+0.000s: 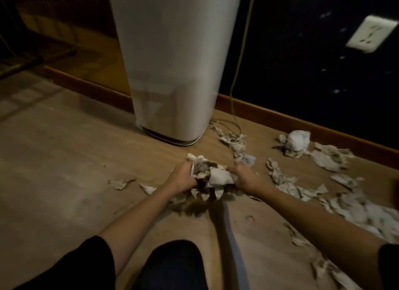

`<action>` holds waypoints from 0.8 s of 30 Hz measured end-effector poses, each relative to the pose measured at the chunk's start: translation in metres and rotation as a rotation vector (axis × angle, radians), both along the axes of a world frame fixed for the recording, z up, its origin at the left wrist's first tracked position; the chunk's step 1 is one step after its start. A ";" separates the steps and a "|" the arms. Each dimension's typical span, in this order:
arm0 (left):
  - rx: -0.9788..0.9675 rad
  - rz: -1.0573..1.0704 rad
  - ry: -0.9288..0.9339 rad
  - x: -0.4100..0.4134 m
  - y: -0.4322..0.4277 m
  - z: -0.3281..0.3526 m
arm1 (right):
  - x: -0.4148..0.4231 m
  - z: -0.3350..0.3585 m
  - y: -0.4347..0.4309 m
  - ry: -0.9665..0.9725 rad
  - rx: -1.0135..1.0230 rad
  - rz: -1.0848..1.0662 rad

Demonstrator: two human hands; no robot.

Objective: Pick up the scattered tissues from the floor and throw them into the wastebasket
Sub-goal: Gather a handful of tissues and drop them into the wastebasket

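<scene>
A tall white wastebasket (172,63) stands on the wooden floor against the wall; its top is out of view. Just in front of it, my left hand (181,178) and my right hand (244,177) press together on a crumpled bunch of tissues (218,177) held low over the floor. More loose tissues hang and lie beneath the bunch. Several scattered tissues (287,181) cover the floor to the right, including a white balled one (299,139) near the skirting and a small scrap (121,184) to the left.
A thin cable (235,108) runs down the dark wall and coils on the floor beside the wastebasket. A white wall socket (371,33) sits at the upper right. A wooden skirting board (302,121) lines the wall. My dark-clothed knee (172,266) is at the bottom.
</scene>
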State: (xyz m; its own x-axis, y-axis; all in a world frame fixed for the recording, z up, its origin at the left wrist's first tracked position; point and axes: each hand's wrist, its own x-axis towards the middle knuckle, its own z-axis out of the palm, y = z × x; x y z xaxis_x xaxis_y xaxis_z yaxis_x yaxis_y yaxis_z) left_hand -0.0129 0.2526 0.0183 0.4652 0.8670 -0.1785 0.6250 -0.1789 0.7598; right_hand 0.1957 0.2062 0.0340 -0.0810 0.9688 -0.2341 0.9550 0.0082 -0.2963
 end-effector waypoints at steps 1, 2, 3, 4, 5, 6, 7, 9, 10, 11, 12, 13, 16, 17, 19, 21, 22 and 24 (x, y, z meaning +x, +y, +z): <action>0.024 -0.028 0.011 0.019 0.006 0.005 | 0.015 0.009 -0.002 -0.003 0.012 -0.042; 0.049 -0.057 0.035 0.039 0.012 0.011 | 0.030 0.016 -0.004 -0.002 0.009 -0.086; 0.078 -0.083 0.057 0.059 0.019 0.015 | 0.046 0.023 -0.007 0.009 0.013 -0.136; 0.098 -0.104 0.074 0.081 0.023 0.019 | 0.064 0.028 -0.012 0.030 0.022 -0.198; 0.118 -0.121 0.072 0.103 0.026 0.022 | 0.080 0.033 -0.019 0.052 0.040 -0.260; 0.130 -0.138 0.069 0.126 0.025 0.025 | 0.097 0.038 -0.027 0.075 0.066 -0.319; 0.152 -0.162 0.066 0.150 0.021 0.028 | 0.114 0.042 -0.037 0.095 0.090 -0.378; 0.183 -0.229 0.093 0.203 0.009 0.028 | 0.149 0.047 -0.059 0.141 0.119 -0.490; 0.192 -0.273 0.113 0.231 0.002 0.028 | 0.170 0.050 -0.070 0.148 0.119 -0.543; 0.198 -0.315 0.126 0.261 -0.005 0.027 | 0.191 0.054 -0.083 0.141 0.122 -0.587; 0.200 -0.354 0.120 0.292 -0.012 0.027 | 0.215 0.057 -0.094 0.131 0.130 -0.625; 0.211 -0.391 0.103 0.324 -0.018 0.028 | 0.241 0.062 -0.105 0.115 0.152 -0.661; 0.291 -0.498 0.016 0.422 -0.043 0.052 | 0.326 0.083 -0.135 0.038 0.237 -0.787; 0.332 -0.537 -0.019 0.455 -0.052 0.067 | 0.357 0.093 -0.144 0.003 0.273 -0.829; 0.418 -0.621 -0.087 0.522 -0.067 0.100 | 0.416 0.115 -0.161 -0.071 0.368 -0.894; 0.486 -0.706 -0.173 0.585 -0.081 0.135 | 0.471 0.140 -0.180 -0.138 0.465 -0.934; 0.509 -0.740 -0.218 0.616 -0.089 0.151 | 0.498 0.152 -0.192 -0.146 0.501 -0.972; 0.530 -0.812 -0.312 0.671 -0.110 0.182 | 0.544 0.178 -0.217 -0.146 0.574 -1.042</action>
State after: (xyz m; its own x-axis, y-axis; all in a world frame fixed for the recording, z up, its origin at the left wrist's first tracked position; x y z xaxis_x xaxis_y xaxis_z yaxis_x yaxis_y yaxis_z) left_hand 0.6577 0.1426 0.1999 0.9084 0.2011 0.3666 -0.0474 -0.8216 0.5681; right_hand 0.7395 -0.0109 0.2115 0.7958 0.5192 0.3117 0.6054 -0.6935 -0.3906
